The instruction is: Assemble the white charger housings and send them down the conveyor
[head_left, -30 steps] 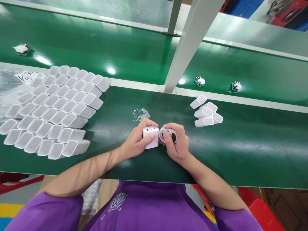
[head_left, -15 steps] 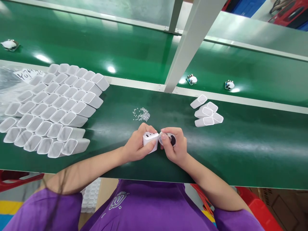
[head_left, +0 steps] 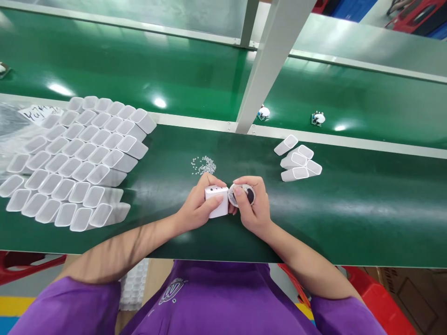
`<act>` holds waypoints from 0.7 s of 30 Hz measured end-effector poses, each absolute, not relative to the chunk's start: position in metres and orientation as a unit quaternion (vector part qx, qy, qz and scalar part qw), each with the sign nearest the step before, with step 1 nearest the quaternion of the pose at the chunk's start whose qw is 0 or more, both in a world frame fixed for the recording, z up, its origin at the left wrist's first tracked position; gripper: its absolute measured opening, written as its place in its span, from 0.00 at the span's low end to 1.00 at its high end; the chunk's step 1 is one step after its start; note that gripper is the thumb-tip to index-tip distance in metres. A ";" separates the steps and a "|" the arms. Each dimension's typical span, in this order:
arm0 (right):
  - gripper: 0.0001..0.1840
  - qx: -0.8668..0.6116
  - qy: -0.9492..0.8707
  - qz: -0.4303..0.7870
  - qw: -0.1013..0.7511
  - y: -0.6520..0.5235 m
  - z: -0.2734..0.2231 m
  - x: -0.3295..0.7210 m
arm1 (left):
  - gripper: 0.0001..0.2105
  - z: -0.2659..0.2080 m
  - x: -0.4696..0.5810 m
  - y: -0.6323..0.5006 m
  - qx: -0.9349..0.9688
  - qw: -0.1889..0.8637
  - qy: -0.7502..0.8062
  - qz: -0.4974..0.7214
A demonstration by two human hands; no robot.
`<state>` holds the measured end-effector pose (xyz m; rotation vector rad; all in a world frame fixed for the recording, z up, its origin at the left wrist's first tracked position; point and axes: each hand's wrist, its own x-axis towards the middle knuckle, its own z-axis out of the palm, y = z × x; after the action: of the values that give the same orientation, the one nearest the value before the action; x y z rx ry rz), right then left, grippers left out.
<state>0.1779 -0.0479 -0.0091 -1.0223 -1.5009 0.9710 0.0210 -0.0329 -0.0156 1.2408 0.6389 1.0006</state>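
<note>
My left hand [head_left: 197, 202] is closed around a white charger [head_left: 219, 207], whose top end shows dark port slots. Right beside it, my right hand [head_left: 256, 204] grips a round, pale-rimmed disc [head_left: 248, 193] with a dark patch on its face; what kind of thing it is I cannot tell. The disc's edge is up against the charger's right side, though whether they touch is unclear. Just beyond my left hand lies a small heap of tiny clear pieces [head_left: 208, 165] on the green bench.
Many white open-ended housings [head_left: 84, 153] stand packed at the left, beside a plastic bag [head_left: 10, 123]. Several more housings [head_left: 295, 160] are at the right. Circuit boards [head_left: 318, 118] sit on the green belt [head_left: 195, 79] behind. A metal post [head_left: 263, 74] rises between bench and belt.
The charger has turned so more of its broad side faces me, and the disc's face shows more fully. Both hands have shifted slightly. The circuit boards on the belt have moved left.
</note>
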 end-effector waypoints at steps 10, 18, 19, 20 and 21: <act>0.06 -0.453 -0.667 0.329 0.491 -0.048 -0.012 0.179 | 0.10 -0.022 0.015 -0.036 0.613 0.552 0.408 0.391; 0.06 -0.457 -0.745 0.196 0.445 -0.042 -0.025 0.180 | 0.09 -0.015 0.018 -0.031 0.682 0.430 0.509 0.303; 0.06 -0.465 -0.739 0.218 0.436 -0.040 -0.025 0.181 | 0.09 -0.014 0.018 -0.028 0.683 0.434 0.511 0.290; 0.06 -0.475 -0.729 0.248 0.425 -0.036 -0.024 0.183 | 0.09 -0.012 0.017 -0.024 0.683 0.440 0.510 0.281; 0.07 -0.488 -0.716 0.277 0.415 -0.032 -0.023 0.186 | 0.10 -0.011 0.015 -0.020 0.681 0.447 0.508 0.278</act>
<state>0.1856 -0.0324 -0.0228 -1.2249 -1.7991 0.6948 0.0151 -0.0196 -0.0106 1.6869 1.2585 0.6879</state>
